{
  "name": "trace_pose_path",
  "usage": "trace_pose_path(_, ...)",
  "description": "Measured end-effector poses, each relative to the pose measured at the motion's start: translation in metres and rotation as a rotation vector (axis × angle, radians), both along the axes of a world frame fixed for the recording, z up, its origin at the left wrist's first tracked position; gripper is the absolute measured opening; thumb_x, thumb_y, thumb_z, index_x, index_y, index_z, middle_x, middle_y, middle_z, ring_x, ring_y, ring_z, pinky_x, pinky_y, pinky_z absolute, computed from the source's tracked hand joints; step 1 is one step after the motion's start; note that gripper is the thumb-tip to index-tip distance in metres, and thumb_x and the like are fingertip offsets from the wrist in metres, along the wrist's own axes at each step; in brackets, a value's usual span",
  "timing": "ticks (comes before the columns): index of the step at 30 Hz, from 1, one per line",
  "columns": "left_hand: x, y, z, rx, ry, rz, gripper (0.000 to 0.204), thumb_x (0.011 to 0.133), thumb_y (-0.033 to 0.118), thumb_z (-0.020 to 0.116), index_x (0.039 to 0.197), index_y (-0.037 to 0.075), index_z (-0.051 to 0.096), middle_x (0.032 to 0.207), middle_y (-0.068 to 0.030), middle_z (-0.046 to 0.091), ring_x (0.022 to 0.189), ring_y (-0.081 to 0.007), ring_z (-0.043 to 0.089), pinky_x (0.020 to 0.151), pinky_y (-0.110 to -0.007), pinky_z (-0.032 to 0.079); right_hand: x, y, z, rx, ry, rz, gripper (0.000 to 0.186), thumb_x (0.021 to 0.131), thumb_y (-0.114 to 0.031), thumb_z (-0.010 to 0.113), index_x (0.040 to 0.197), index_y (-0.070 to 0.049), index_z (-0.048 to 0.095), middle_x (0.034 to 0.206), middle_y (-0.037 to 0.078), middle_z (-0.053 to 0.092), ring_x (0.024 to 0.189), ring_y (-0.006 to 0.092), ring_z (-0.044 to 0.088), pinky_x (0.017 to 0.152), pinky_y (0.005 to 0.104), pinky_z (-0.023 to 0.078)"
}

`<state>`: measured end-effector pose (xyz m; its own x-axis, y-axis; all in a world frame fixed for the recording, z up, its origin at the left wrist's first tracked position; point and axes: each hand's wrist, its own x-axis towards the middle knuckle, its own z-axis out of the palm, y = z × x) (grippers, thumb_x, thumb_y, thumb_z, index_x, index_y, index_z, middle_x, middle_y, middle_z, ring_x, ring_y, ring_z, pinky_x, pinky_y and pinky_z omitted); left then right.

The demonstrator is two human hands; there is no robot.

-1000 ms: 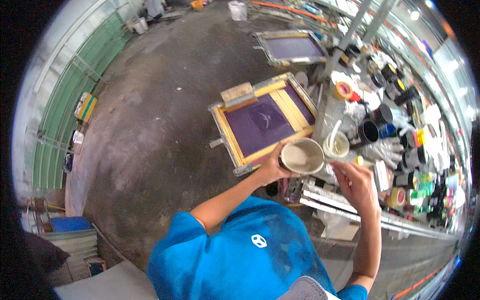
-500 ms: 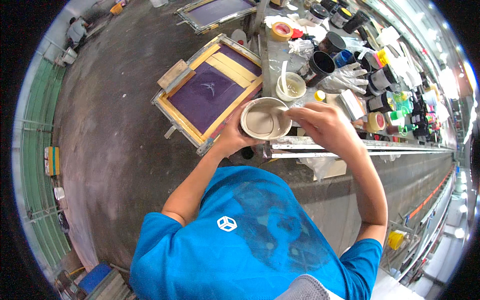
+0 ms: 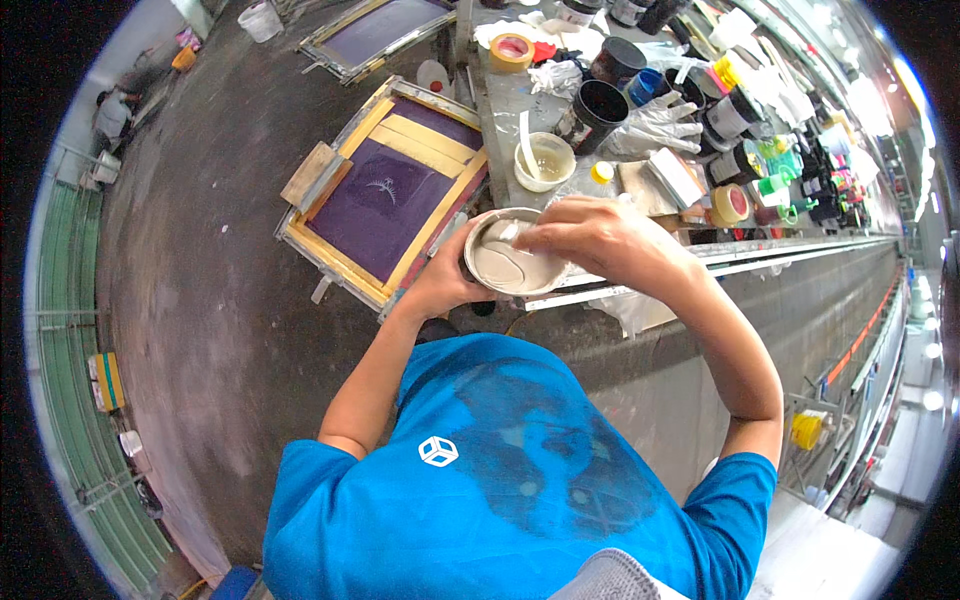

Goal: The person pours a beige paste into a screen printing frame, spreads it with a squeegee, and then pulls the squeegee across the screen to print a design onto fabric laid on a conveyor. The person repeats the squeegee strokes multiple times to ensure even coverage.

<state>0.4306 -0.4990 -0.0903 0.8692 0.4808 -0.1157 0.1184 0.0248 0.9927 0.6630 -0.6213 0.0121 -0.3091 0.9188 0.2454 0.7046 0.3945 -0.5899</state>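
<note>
My left hand (image 3: 446,277) is wrapped round the side of a round tub (image 3: 516,294) held in front of my chest. Inside it is thick beige-grey paint (image 3: 500,271) with a curved ridge on its surface. Over the tub's right side, my right hand (image 3: 605,240) pinches a pale flat stirrer (image 3: 502,231) that dips into the paint. My fingers hide most of that stirrer. Just beyond the tub, a white pot (image 3: 547,178) with pale liquid and an upright white strip stands on the workbench (image 3: 497,100).
To the left lies a printing screen (image 3: 385,225) with purple mesh, a wood-handled squeegee (image 3: 318,178) across its edge. Another screen (image 3: 385,35) is farther off. Black tubs (image 3: 592,115), tape rolls (image 3: 511,52) and a plastic glove (image 3: 655,130) crowd the bench. White rails (image 3: 720,262) edge it.
My right hand has moved inward over the tub, and the stirrer now shows within the paint, whose ridge has changed shape. The bench and screens have shifted left in view.
</note>
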Motion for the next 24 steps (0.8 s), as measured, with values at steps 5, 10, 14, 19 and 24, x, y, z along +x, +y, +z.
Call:
trace_pose_path(5,0.004,-0.002,-0.006,-0.056,-0.045,0.127,0.105,0.054,0.009,0.094,0.144,0.004,0.039,0.139,-0.0093,0.051,0.129,-0.0221,0.049,0.110,-0.038,0.039,0.006,-0.017,-0.015,-0.157,0.111,-0.180,0.018,0.086,-0.006,0.064,0.104,-0.004,0.070,0.084,0.015,0.068,0.075,0.0292,0.067,0.069,0.0387,0.053)
trace_pose_path(10,0.016,-0.003,-0.016,-0.021,0.004,0.094,0.107,0.055,0.007,0.093,0.145,0.005,0.036,0.140,-0.0089,0.050,0.128,-0.0220,0.050,0.110,-0.038,0.039,-0.002,-0.005,-0.033,0.016,0.318,-0.337,0.018,0.090,-0.006,0.062,0.106,-0.004,0.069,0.085,0.016,0.069,0.072,0.0240,0.069,0.065,0.0358,0.053)
trace_pose_path(14,0.023,-0.003,-0.014,-0.121,-0.005,0.108,0.108,0.055,0.010,0.094,0.146,0.005,0.035,0.142,-0.0094,0.048,0.131,-0.0221,0.046,0.111,-0.039,0.038,0.015,-0.013,-0.021,-0.222,0.134,-0.309,0.017,0.092,-0.015,0.059,0.098,-0.005,0.071,0.085,0.017,0.071,0.079,0.0327,0.070,0.072,0.0423,0.054)
trace_pose_path(19,0.024,-0.017,-0.017,-0.023,0.001,-0.032,0.105,0.056,0.003,0.091,0.145,0.010,0.037,0.143,-0.0063,0.046,0.131,-0.0203,0.046,0.110,-0.038,0.040,-0.002,-0.001,-0.038,-0.163,0.172,-0.455,0.043,0.098,-0.030,0.054,0.134,-0.007,0.052,0.093,0.023,0.068,0.087,0.0410,0.067,0.077,0.0468,0.052)
trace_pose_path(24,-0.023,-0.018,-0.014,-0.075,-0.109,0.060,0.106,0.056,0.014,0.093,0.146,0.008,0.036,0.143,-0.0065,0.047,0.133,-0.0210,0.042,0.114,-0.038,0.030,0.035,-0.022,-0.144,0.393,-0.341,-0.772,0.042,0.094,-0.019,0.059,0.131,-0.001,0.052,0.122,0.018,0.060,0.110,0.0294,0.057,0.091,0.0426,0.047)
